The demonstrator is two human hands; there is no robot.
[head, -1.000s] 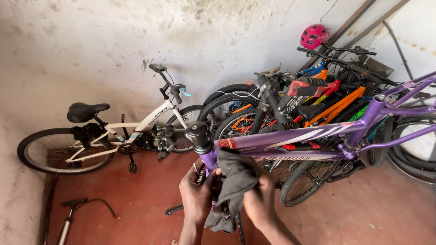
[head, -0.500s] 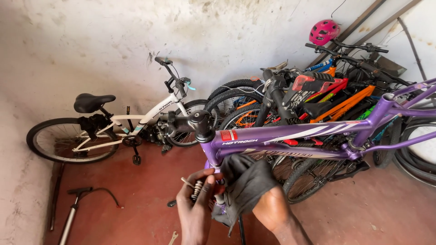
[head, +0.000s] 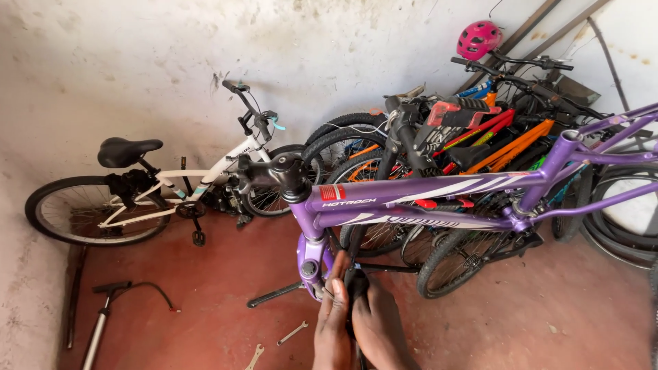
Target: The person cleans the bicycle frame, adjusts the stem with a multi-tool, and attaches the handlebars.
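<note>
Both hands meet low in the middle of the view, just under the purple bicycle frame [head: 439, 199], beside its fork [head: 312, 257]. The left hand [head: 332, 322] lies flat, fingers stretched up towards the fork crown; its grip looks released, palm pressed against something dark. The right hand [head: 377, 329] lies alongside, and between the two runs a narrow dark strip [head: 354, 294], probably a cloth, though only a sliver shows and I cannot tell whether the right hand's grip is clenched on it. Both wrists are cut off by the lower edge.

The frame's rear end runs out of view at the right, and the fork's lower part is hidden behind the hands. On the red floor [head: 226, 288] lie two small spanners [head: 274, 342], the nearer one partly cropped, and a floor pump [head: 103, 322] whose base is out of sight. A white bicycle [head: 171, 185] leans by the wall at left. Behind the purple frame, several bicycles overlap so tightly that their frames are hard to separate; a pink helmet [head: 478, 39] sits on top.
</note>
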